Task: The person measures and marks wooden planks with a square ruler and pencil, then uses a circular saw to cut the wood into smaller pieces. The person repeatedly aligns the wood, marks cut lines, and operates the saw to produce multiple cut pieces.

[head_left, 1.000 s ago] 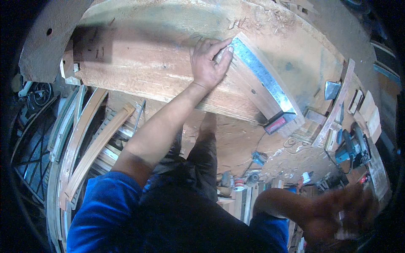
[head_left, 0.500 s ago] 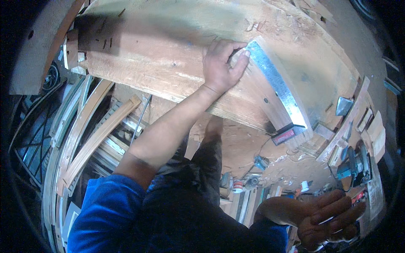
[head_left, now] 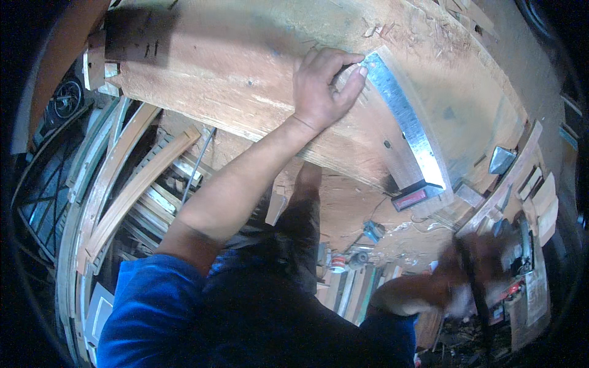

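Thumb point(head_left: 353, 87) and forefinger of the left hand point(head_left: 322, 92) are closed together at the far end of the metal square point(head_left: 402, 110), with the other fingers curled in beside them. From my end of the feed, that grip looks the same as a half-second ago. The square lies along a pale board point(head_left: 396, 161) on the big wooden worktop point(head_left: 202, 80), its blade slanting down and to the right to the dark handle point(head_left: 417, 196) near the worktop's front edge.

What I see change is the right hand point(head_left: 457, 276). It was turned up with fingers spread, low at my right; now it has risen nearer the worktop and is smeared by motion. A dark, narrow shape crosses it, but I cannot tell whether the fingers have hold of that, or how far apart they are. I judge that the left hand alone steadies the square, which keeps its place on the board. The right hand is near the power saw point(head_left: 523, 248), with a metal wedge point(head_left: 502, 159) farther up.
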Available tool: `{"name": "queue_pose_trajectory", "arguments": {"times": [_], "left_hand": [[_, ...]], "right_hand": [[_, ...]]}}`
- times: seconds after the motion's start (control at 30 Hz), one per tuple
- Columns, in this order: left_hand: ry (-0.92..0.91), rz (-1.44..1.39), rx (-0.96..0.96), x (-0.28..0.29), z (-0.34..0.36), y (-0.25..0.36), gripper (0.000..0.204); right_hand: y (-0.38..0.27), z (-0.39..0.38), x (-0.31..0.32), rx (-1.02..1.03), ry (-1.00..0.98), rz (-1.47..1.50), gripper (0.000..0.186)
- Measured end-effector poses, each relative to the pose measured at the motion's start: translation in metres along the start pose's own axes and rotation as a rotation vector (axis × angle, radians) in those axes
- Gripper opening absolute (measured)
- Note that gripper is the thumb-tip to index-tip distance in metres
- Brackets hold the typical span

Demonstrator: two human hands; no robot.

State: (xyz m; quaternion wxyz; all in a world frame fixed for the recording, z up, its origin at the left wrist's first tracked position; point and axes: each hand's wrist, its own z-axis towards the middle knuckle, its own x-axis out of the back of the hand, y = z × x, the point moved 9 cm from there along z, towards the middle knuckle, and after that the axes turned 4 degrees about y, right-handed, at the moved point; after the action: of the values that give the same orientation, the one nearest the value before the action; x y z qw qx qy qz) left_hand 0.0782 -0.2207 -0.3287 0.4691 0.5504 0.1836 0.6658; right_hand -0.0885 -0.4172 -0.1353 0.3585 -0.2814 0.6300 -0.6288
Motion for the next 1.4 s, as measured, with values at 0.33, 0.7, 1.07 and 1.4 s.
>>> {"name": "queue_pose_trajectory", "arguments": {"times": [0.33, 0.7, 1.07, 1.4], "left_hand": [[-0.017, -0.028, 0.019, -0.003, -0.004, -0.004, 0.015], [-0.009, -0.042, 0.025, -0.007, -0.006, -0.011, 0.016], [-0.026, -0.059, 0.017, -0.007, -0.006, -0.006, 0.016], [-0.010, -0.064, -0.004, -0.006, -0.003, -0.002, 0.018]], "right_hand": [[0.187, 0.008, -0.028, -0.215, 0.036, -0.254, 0.019], [0.186, 0.016, -0.028, -0.039, 0.011, -0.520, 0.017], [0.190, 0.016, -0.031, -0.115, 0.013, -0.503, 0.015], [0.188, 0.017, -0.038, 0.017, -0.046, -0.623, 0.023]]}}
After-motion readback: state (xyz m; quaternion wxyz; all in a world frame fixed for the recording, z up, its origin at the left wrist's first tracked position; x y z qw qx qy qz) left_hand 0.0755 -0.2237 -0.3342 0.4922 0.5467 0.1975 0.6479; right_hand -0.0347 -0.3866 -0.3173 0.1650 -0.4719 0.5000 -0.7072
